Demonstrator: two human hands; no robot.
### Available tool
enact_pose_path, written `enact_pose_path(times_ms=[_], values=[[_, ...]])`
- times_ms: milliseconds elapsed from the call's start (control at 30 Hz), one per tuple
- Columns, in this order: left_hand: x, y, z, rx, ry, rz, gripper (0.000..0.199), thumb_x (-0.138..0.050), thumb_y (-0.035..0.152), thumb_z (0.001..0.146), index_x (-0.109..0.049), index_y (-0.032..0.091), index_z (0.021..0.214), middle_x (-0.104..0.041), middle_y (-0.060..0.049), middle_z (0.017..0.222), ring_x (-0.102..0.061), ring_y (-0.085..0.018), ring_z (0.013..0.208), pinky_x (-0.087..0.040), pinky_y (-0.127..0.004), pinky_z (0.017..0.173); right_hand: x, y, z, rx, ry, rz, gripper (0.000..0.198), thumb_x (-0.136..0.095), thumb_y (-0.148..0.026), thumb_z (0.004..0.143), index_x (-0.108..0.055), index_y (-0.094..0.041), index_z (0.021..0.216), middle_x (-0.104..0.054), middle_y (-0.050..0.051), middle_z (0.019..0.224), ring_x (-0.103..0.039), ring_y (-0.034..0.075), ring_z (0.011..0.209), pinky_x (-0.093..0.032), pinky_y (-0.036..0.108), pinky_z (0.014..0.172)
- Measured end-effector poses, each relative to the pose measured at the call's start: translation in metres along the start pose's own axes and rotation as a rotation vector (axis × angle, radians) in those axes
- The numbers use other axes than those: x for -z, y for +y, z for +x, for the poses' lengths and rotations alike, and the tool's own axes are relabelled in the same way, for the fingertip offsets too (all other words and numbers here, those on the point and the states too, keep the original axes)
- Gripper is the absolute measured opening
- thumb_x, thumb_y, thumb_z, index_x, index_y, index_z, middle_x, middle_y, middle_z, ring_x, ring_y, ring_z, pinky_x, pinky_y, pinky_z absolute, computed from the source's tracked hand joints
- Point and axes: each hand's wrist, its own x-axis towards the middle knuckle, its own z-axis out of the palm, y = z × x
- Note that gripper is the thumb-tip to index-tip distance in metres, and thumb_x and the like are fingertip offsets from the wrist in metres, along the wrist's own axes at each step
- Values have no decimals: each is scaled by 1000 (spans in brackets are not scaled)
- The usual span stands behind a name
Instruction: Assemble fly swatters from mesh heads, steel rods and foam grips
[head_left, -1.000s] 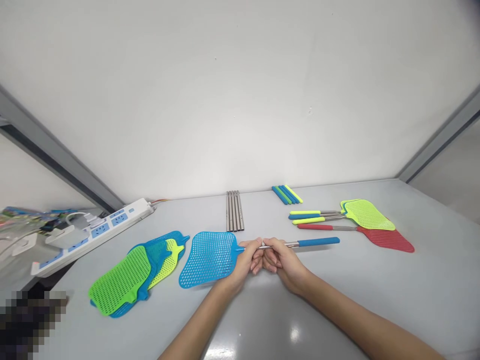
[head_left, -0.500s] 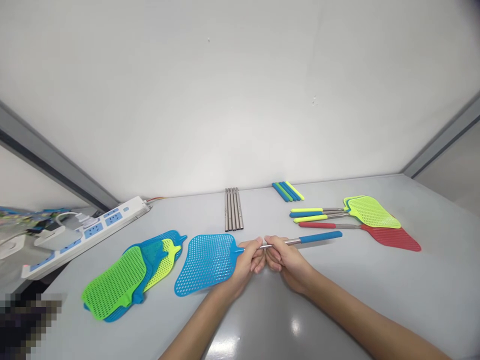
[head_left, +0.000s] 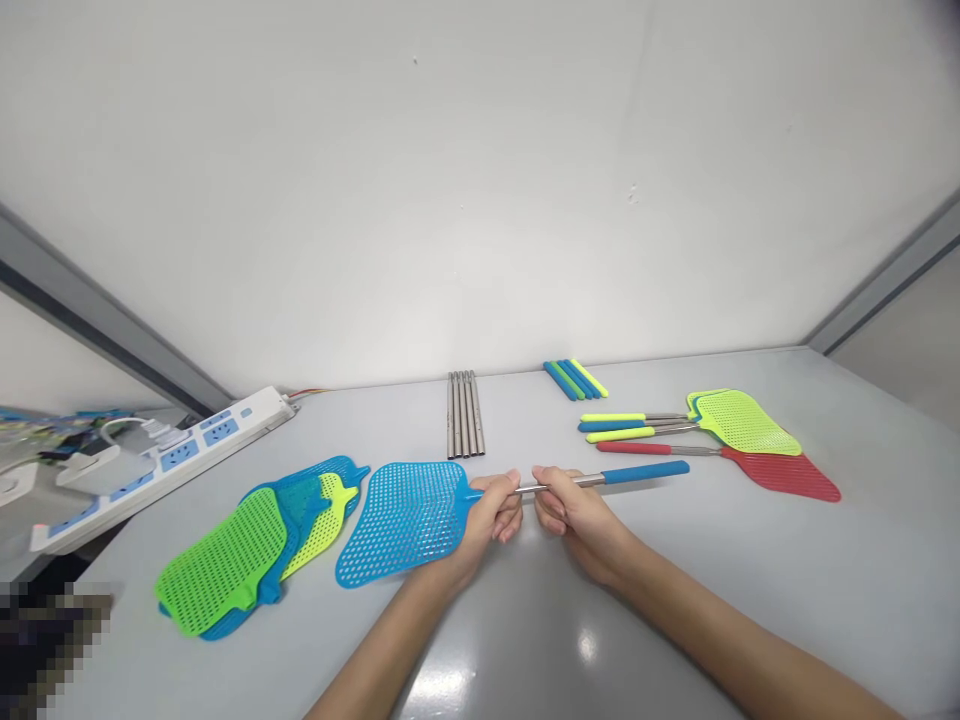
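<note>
A blue fly swatter (head_left: 409, 522) is held level above the table, its mesh head to the left and its blue grip to the right. My left hand (head_left: 491, 515) is closed around the thin metal rod close to the head. Farther along, my right hand (head_left: 574, 510) is closed on the metal rod just short of the blue grip. A short stretch of bare rod shows between the two hands. Loose swatter heads (head_left: 225, 565) in green, blue and yellow lie overlapped left of the held one.
Several metal rods (head_left: 466, 415) lie side by side near the wall. Coloured grips (head_left: 575, 380) lie right of them. Several swatters with grips fitted (head_left: 750, 425), yellow and red heads showing, rest at the right. A white power strip (head_left: 165, 460) with plugs runs along the left edge.
My hands have moved slightly apart along the rod, so more bare metal shows between them. The mesh head has shifted a little left, and the blue grip slightly right.
</note>
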Motion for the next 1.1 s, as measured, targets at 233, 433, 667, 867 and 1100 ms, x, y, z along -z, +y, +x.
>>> enact_pose_path(times_ms=[233, 433, 667, 867, 1100], values=[[0, 4, -1, -3, -4, -8, 46, -41, 40, 77, -20, 20, 41, -21, 7, 32, -26, -6, 32, -21, -24, 41, 2, -5, 1, 13, 21, -40, 44, -43, -31, 75, -25, -19, 37, -20, -6, 34, -23, 6, 36, -20, 27, 46], [5, 5, 2, -38, -13, 3, 48, -40, 40, 77, -19, 20, 39, -19, 7, 31, -25, -6, 31, -19, -24, 40, 7, -8, 3, 5, -15, -74, 44, -42, -31, 75, -24, -19, 37, -22, -5, 32, -22, 6, 35, -18, 27, 45], [12, 5, 4, -81, 3, 63, 49, -39, 39, 78, -20, 19, 37, -20, 8, 31, -26, -5, 31, -20, -23, 40, 13, -15, 2, -4, -14, -71, 42, -43, -32, 75, -24, -19, 39, -22, -6, 33, -21, 6, 37, -19, 25, 44], [18, 6, 3, -113, 8, 85, 45, -39, 35, 79, -24, 19, 39, -22, 8, 33, -27, -5, 32, -24, -23, 43, 17, -16, 5, 29, -20, -99, 44, -42, -31, 75, -23, -18, 38, -21, -6, 32, -21, 6, 35, -17, 26, 45], [21, 5, 5, -131, 5, 95, 45, -38, 31, 80, -21, 19, 40, -19, 8, 33, -26, -6, 33, -24, -24, 45, 20, -21, 4, 52, -15, -111, 43, -42, -30, 76, -22, -18, 39, -21, -6, 34, -19, 7, 38, -19, 25, 47]])
